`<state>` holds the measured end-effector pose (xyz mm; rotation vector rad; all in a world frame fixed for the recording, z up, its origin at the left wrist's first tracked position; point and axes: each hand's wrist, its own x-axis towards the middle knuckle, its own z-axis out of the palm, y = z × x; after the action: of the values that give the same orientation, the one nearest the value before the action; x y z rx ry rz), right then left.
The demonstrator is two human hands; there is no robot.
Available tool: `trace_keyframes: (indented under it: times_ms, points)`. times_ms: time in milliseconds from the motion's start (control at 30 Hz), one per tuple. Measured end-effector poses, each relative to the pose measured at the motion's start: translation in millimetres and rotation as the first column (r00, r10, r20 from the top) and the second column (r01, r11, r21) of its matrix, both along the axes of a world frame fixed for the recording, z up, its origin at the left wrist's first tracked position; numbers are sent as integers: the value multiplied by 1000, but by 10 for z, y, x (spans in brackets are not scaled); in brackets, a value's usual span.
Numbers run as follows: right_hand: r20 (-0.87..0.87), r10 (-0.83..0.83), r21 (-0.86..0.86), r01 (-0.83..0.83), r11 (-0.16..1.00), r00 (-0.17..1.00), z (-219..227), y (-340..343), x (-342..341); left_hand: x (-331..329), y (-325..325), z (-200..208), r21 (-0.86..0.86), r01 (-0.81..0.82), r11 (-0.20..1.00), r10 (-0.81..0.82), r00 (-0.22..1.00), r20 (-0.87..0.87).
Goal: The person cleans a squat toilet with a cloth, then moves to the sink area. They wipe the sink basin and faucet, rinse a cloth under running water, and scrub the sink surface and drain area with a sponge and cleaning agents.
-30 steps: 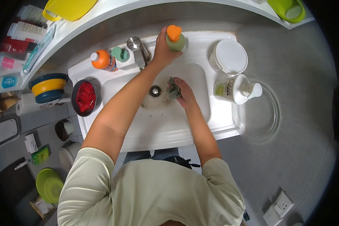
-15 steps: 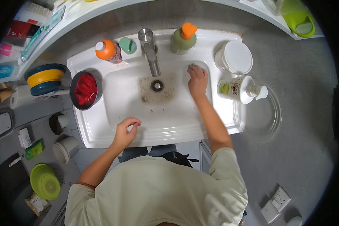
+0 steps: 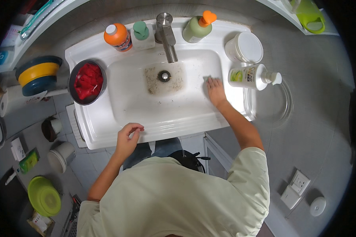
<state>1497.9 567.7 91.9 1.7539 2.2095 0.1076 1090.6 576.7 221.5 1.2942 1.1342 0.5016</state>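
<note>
In the white sink basin, brown dirt specks lie around the drain. My right hand presses against the basin's right wall, fingers bent down. A bit of something small and grey-green shows at its fingertips, mostly hidden under them; its kind is unclear. At the sink's front edge my left hand hovers with fingers loosely curled, thumb apart, holding nothing. Behind the basin stands the metal faucet. A white pump bottle lies on the right rim near my right hand.
A dark bowl with red cloth sits on the left rim. Along the back stand an orange bottle, a green-topped container and a green bottle with an orange top. A white lidded tub is at right.
My right hand has slid nearer to me and slightly right along the basin's right side. My left hand stays near the front edge. The view has shifted and tilted a little.
</note>
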Motion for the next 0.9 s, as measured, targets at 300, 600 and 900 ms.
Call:
trace_keyframes:
  times_ms: [300,600,900]
  points:
    - [-348,-487,-576,227,786,801,404,-141,-289,-287,-119,-52,-55,-101,993,104,993,63]
    - [-672,-634,-555,306,773,383,161,-316,-935,-128,-92,-67,-132,-69,989,90,983,157]
    - [-464,-587,-886,332,325,-663,950,-233,-617,1293,455,111,193,234,953,-276,934,227]
